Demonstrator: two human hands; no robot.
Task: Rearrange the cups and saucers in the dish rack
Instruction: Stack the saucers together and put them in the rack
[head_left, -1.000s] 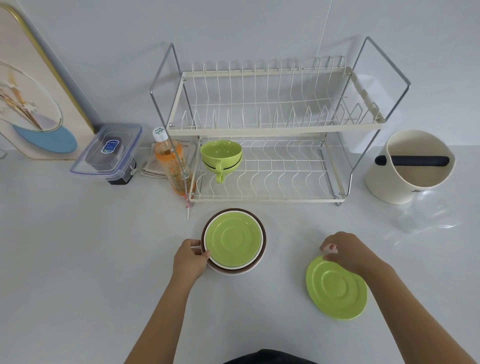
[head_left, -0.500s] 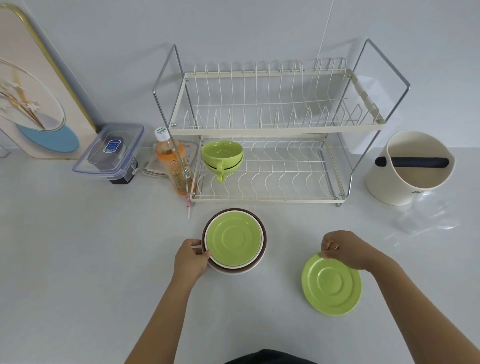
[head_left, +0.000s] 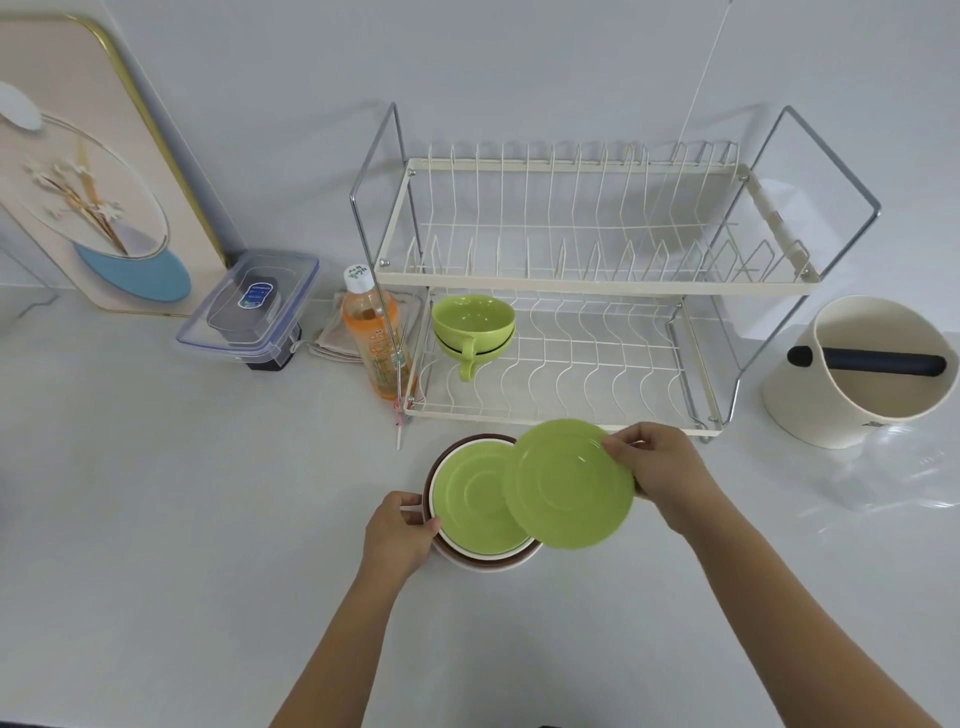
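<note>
My right hand (head_left: 657, 470) grips a green saucer (head_left: 569, 483) by its right rim and holds it in the air, overlapping the right side of a saucer stack (head_left: 475, 506). That stack sits on the counter in front of the dish rack (head_left: 571, 280); a green saucer tops it, with white and brown ones beneath. My left hand (head_left: 400, 535) holds the stack's left edge. Two nested green cups (head_left: 474, 327) stand at the left of the rack's lower shelf. The upper shelf holds nothing.
An orange drink bottle (head_left: 371, 338) stands against the rack's left leg, with a folded cloth (head_left: 332, 332) and a clear lidded container (head_left: 249, 306) further left. A cream tub with a black bar (head_left: 862, 371) is right of the rack. A framed picture (head_left: 88, 171) leans on the wall.
My right hand lifted the green saucer off the counter at the right and carried it left, over the stack. My left hand stayed on the stack's edge.
</note>
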